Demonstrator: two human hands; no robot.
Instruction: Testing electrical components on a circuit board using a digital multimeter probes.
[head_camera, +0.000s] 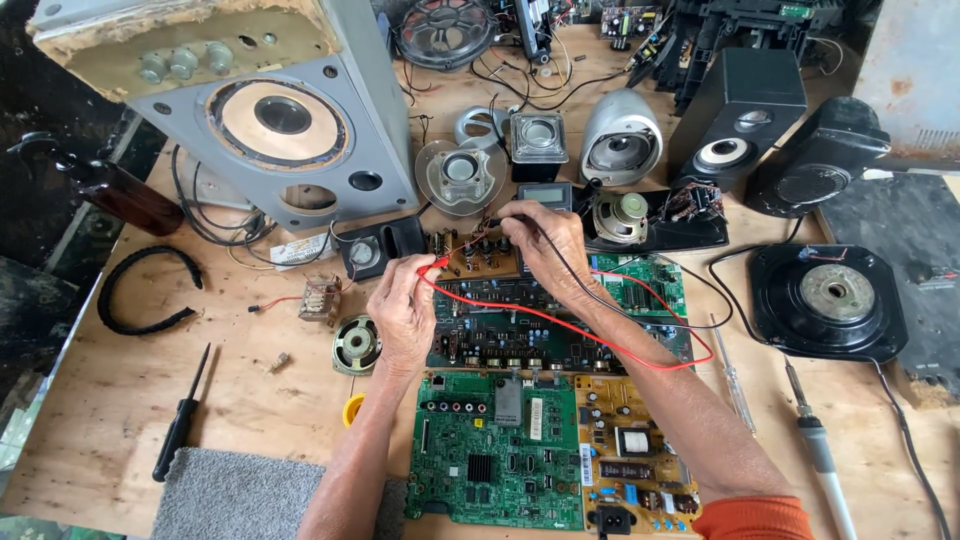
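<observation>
My left hand (403, 310) grips a red test probe (436, 265), its tip touching a small brown circuit board (478, 256) with knobs. The black test probe is pinched in my right hand (545, 245), which rests on the same board. A red lead (600, 335) and a black lead (640, 318) trail across a dark circuit board (520, 335) and over my right forearm. A multimeter (545, 196) sits just beyond my right hand.
A green circuit board (495, 450) and a tan power board (635, 440) lie near me. Around the plywood table (130, 380) stand a large grey speaker (270, 120), several loose speaker drivers, a black screwdriver (180, 415), a soldering iron (820, 445) and a grey cloth (240, 495).
</observation>
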